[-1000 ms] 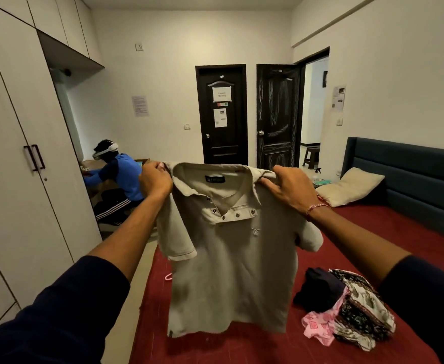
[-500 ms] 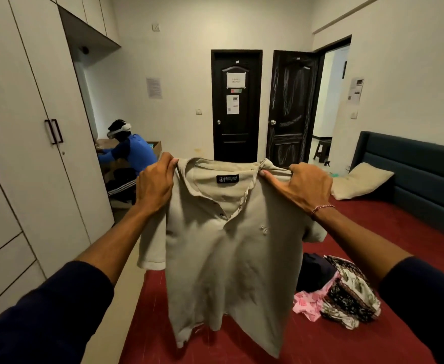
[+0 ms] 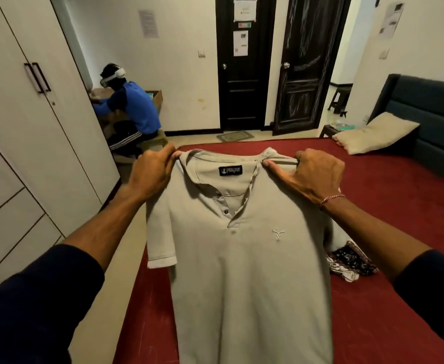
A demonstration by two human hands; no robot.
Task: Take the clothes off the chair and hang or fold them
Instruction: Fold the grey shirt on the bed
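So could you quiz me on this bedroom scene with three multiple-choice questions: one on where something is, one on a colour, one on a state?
1. Where does the pillow lie?
A. On the floor by the wardrobe
B. On the bed, against the headboard
C. On the stool

2. What colour is the bed's cover?
A. Red
B. Green
C. White

3. How is the beige polo shirt held?
A. Hung on a hanger
B. Folded flat
C. Gripped at both shoulders, spread open

Answers:
1 B, the pillow leans on the dark headboard at the bed's far corner.
2 A, red shows all around the shirt.
3 C, the left hand and right hand each pinch a shoulder seam beside the collar.
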